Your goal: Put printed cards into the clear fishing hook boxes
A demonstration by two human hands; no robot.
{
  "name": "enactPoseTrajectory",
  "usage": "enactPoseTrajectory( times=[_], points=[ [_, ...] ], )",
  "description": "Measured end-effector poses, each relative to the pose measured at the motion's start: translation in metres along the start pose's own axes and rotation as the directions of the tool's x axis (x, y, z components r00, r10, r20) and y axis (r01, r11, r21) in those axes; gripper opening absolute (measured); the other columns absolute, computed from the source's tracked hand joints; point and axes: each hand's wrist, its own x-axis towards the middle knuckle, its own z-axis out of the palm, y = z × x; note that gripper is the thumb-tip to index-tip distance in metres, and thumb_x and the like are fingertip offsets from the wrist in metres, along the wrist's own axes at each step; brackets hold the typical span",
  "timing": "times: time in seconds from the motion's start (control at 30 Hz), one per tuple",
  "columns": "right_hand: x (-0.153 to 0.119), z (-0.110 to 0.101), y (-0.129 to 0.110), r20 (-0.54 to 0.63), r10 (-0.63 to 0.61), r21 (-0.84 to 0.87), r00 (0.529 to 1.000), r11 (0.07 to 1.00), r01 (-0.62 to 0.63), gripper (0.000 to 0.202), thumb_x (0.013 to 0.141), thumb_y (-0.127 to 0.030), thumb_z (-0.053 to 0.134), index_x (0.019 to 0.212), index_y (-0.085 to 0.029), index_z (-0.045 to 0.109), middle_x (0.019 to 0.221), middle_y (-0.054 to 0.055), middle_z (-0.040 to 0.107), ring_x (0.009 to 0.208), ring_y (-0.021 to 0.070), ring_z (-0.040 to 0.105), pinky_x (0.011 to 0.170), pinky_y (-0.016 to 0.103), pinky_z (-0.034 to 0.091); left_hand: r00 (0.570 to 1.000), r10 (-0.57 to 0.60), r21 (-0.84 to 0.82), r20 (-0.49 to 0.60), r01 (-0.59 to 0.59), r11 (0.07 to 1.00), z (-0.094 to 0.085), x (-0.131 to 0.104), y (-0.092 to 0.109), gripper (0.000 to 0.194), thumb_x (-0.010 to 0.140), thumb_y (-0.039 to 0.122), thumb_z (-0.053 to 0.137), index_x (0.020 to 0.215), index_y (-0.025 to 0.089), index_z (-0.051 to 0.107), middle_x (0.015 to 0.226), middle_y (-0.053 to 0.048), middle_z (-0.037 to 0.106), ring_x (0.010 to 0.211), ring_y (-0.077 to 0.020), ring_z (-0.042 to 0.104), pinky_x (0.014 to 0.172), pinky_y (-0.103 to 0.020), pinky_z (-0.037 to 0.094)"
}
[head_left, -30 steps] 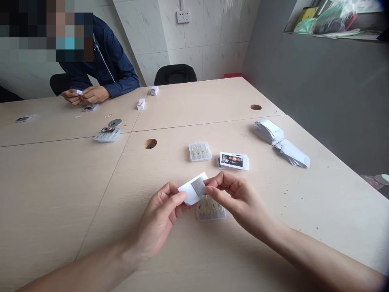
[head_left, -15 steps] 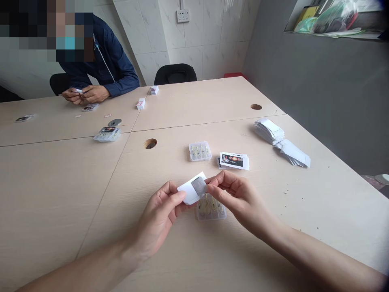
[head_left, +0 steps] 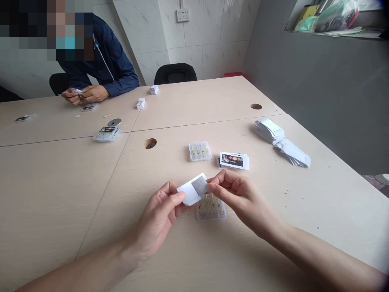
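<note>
My left hand (head_left: 162, 215) is closed on a small white label (head_left: 189, 191), thumb on top and fingers beneath, tilted above the table. A grey rectangular patch (head_left: 199, 185) shows at the label's right end. My right hand (head_left: 232, 190) pinches the label's right edge beside that patch; its fingertips partly hide the contact. Just below and behind the label lies a clear plastic box (head_left: 212, 211) of yellowish-green fishing rigs with hooks, partly covered. Farther off sits another such box (head_left: 200, 151). To its right is a pile of black-printed labels (head_left: 233, 161).
White label stacks (head_left: 269, 130) lie at the right. A labelled box stack (head_left: 107, 134) stands left, near a metal disc (head_left: 114, 122). The table has round holes (head_left: 150, 143). A co-worker in a dark blue jacket (head_left: 114, 61) handles a small white item across the table.
My hands stay nearly in place. The label is tilted slightly differently, and its grey patch looks paler and flatter. The boxes and stacks have not moved.
</note>
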Motion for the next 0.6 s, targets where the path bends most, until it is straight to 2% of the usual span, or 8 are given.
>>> enactPoseTrajectory(
  times=[0.3, 0.6],
  points=[
    [0.0015, -0.001, 0.001, -0.002, 0.007, 0.015, 1.0, 1.0, -0.007, 0.024, 0.092, -0.041, 0.054, 0.083, -0.019, 0.056, 0.084, 0.003, 0.065, 0.08, 0.0156, 0.058, 0.073, 0.03, 0.043, 1.0, 0.005, -0.009, -0.005, -0.005, 1.0, -0.0005, 0.0013, -0.0007, 0.02, 0.09, 0.021, 0.055, 0.071, 0.019, 0.055, 0.078, 0.001, 0.062, 0.082, -0.0128, 0.056, 0.077, -0.024, 0.047],
    [0.0007, -0.0021, 0.0017, -0.002, -0.007, 0.046, 1.0, 0.999, 0.007, 0.024, 0.092, -0.043, 0.054, 0.084, -0.02, 0.056, 0.084, 0.002, 0.065, 0.078, 0.0144, 0.057, 0.07, 0.029, 0.042, 1.0, 0.005, 0.012, 0.012, -0.005, 1.0, -0.0018, 0.0001, -0.0012, 0.021, 0.092, 0.02, 0.052, 0.071, 0.019, 0.052, 0.079, 0.001, 0.061, 0.085, -0.0129, 0.056, 0.08, -0.025, 0.047]
  ],
)
